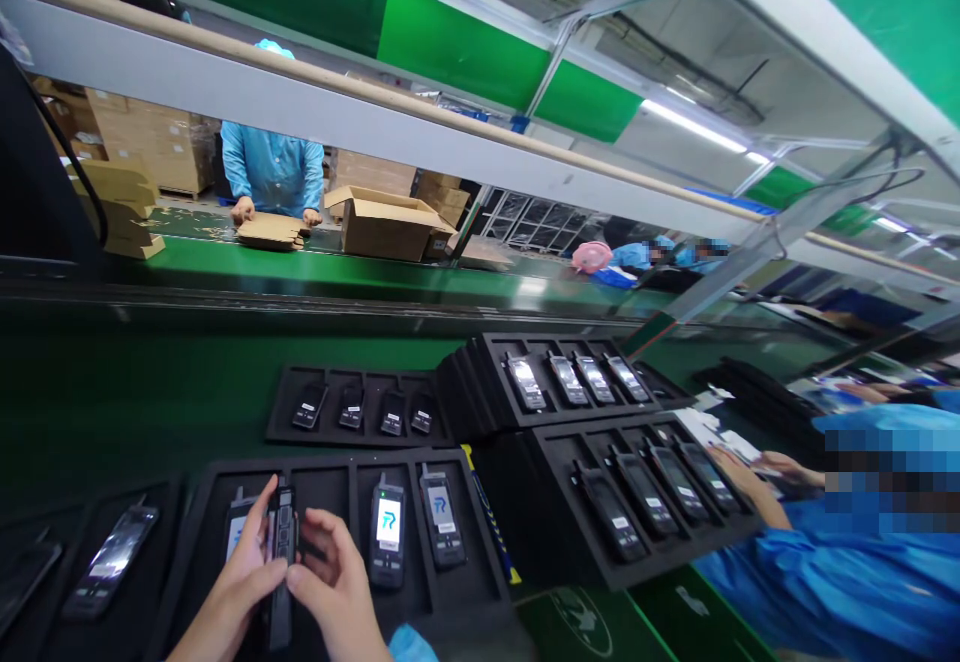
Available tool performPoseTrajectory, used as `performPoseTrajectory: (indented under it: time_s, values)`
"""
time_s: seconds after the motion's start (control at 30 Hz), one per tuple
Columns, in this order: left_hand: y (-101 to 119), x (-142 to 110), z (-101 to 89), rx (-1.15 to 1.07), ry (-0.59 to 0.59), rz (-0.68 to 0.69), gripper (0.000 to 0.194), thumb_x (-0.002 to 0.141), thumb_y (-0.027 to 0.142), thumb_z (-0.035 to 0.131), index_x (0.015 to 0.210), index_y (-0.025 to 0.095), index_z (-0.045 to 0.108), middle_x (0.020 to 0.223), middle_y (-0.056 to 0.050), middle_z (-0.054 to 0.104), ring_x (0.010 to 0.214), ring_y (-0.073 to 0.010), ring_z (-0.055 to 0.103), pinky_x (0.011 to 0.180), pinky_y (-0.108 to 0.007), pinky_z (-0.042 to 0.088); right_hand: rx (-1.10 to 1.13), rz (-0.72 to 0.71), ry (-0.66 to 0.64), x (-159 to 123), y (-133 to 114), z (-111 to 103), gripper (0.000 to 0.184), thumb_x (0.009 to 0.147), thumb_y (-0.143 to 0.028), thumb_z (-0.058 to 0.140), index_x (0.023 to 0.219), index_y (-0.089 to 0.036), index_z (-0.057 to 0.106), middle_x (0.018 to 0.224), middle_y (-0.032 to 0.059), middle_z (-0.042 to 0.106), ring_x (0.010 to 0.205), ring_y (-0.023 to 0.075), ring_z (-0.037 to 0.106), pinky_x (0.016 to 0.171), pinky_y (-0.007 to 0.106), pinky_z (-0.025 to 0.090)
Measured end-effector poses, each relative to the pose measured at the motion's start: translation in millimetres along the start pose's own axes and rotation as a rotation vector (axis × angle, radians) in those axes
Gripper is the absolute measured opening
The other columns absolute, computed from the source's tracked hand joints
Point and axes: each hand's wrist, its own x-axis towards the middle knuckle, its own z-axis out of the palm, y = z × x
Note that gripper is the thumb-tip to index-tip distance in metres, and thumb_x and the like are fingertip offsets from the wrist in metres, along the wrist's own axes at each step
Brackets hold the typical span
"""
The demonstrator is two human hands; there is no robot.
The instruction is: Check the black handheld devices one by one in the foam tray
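Just above a black foam tray, a black handheld radio with a stubby antenna is held upright, its narrow button side turned towards me. My left hand is closed around it. My right hand grips it from the other side, thumb on the lower edge and fingers curled behind. In the same tray, a radio with a lit logo screen and another radio lie to the right. One more radio is partly hidden behind my left hand.
Stacked foam trays of radios stand to the right; a smaller tray lies behind. At left, a tray holds a tilted radio. A co-worker in blue sits close at right. Another person handles cardboard across the bench, beside a carton.
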Motion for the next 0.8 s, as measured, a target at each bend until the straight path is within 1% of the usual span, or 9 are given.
performPoseTrajectory:
  time_s: [0.07, 0.13, 0.2, 0.33, 0.47, 0.6, 0.7, 0.77, 0.8]
  values:
    - [2, -2, 0.3, -0.061, -0.055, 0.003, 0.132, 0.045, 0.059, 0.09, 0.155, 0.026, 0.025, 0.12, -0.01, 0.065, 0.115, -0.0344, 0.06, 0.1, -0.041, 0.048, 0.106, 0.082, -0.101, -1, 1, 0, 0.069, 0.067, -0.06, 0.088, 0.121, -0.022, 0.067, 0.117, 0.0104, 0.067, 0.109, 0.0286, 0.062, 0.094, 0.042, 0.049]
    - [6, -4, -0.3, -0.06, -0.091, 0.001, 0.128, 0.048, 0.058, 0.09, 0.154, 0.03, 0.025, 0.117, -0.007, 0.064, 0.113, -0.0317, 0.06, 0.098, -0.039, 0.048, 0.21, 0.155, -0.163, -2, 4, 0, 0.069, 0.069, -0.062, 0.085, 0.125, -0.026, 0.067, 0.117, 0.0077, 0.066, 0.098, 0.0255, 0.065, 0.077, 0.035, 0.055]
    - [10, -6, -1.0, -0.049, -0.094, 0.02, 0.126, 0.049, 0.061, 0.089, 0.153, 0.032, 0.026, 0.117, -0.005, 0.063, 0.113, -0.0317, 0.06, 0.097, -0.04, 0.049, 0.294, 0.187, -0.2, -4, 7, 0, 0.074, 0.065, -0.06, 0.088, 0.129, -0.031, 0.066, 0.122, 0.0047, 0.062, 0.085, 0.0199, 0.065, 0.061, 0.026, 0.052]
    - [14, -7, -0.4, 0.01, -0.087, 0.044, 0.125, 0.048, 0.061, 0.09, 0.152, 0.031, 0.028, 0.126, -0.007, 0.06, 0.116, -0.0337, 0.058, 0.093, -0.041, 0.052, 0.263, 0.088, -0.228, -5, 10, 3, 0.073, 0.063, -0.043, 0.095, 0.129, -0.035, 0.066, 0.124, 0.0014, 0.059, 0.068, 0.0081, 0.058, 0.064, 0.022, 0.048]
    - [13, -6, 0.7, 0.014, -0.128, 0.02, 0.124, 0.05, 0.06, 0.088, 0.153, 0.03, 0.027, 0.133, -0.009, 0.057, 0.122, -0.0334, 0.056, 0.097, -0.039, 0.052, 0.271, -0.013, -0.138, -3, 13, 7, 0.07, 0.06, -0.047, 0.094, 0.123, -0.029, 0.069, 0.117, 0.004, 0.063, 0.075, 0.0148, 0.06, 0.063, 0.025, 0.047]
    - [0, 1, -1.2, 0.021, -0.141, -0.044, 0.11, 0.063, 0.059, 0.08, 0.154, 0.035, 0.024, 0.143, -0.007, 0.052, 0.135, -0.0316, 0.048, 0.111, -0.041, 0.043, 0.267, 0.039, -0.094, -2, 25, 3, 0.057, 0.057, -0.042, 0.089, 0.109, -0.027, 0.072, 0.095, 0.0, 0.067, 0.052, 0.0075, 0.044, 0.052, 0.022, 0.037]
    - [-24, 16, 0.4, 0.099, -0.134, -0.013, 0.105, 0.069, 0.06, 0.075, 0.155, 0.033, 0.023, 0.15, -0.008, 0.046, 0.142, -0.0307, 0.04, 0.122, -0.043, 0.027, 0.134, 0.061, -0.04, -5, 42, -19, 0.053, 0.06, -0.038, 0.084, 0.111, -0.028, 0.072, 0.095, -0.0012, 0.067, 0.048, 0.0054, 0.039, 0.051, 0.022, 0.038]
    - [-48, 28, 5.5, 0.227, -0.124, 0.038, 0.104, 0.071, 0.061, 0.072, 0.156, 0.025, 0.023, 0.152, -0.013, 0.042, 0.144, -0.0318, 0.036, 0.124, -0.044, 0.021, -0.103, -0.073, 0.091, -9, 54, -45, 0.048, 0.068, -0.047, 0.077, 0.113, -0.029, 0.073, 0.094, 0.002, 0.069, 0.054, 0.0138, 0.052, 0.054, 0.029, 0.048]
    - [-61, 34, 8.9, 0.316, -0.109, 0.065, 0.103, 0.072, 0.061, 0.069, 0.156, 0.022, 0.024, 0.151, -0.015, 0.04, 0.144, -0.0329, 0.035, 0.124, -0.046, 0.021, -0.296, -0.193, 0.196, -11, 58, -60, 0.043, 0.076, -0.049, 0.072, 0.114, -0.03, 0.073, 0.1, 0.0052, 0.071, 0.068, 0.0221, 0.062, 0.064, 0.036, 0.055]
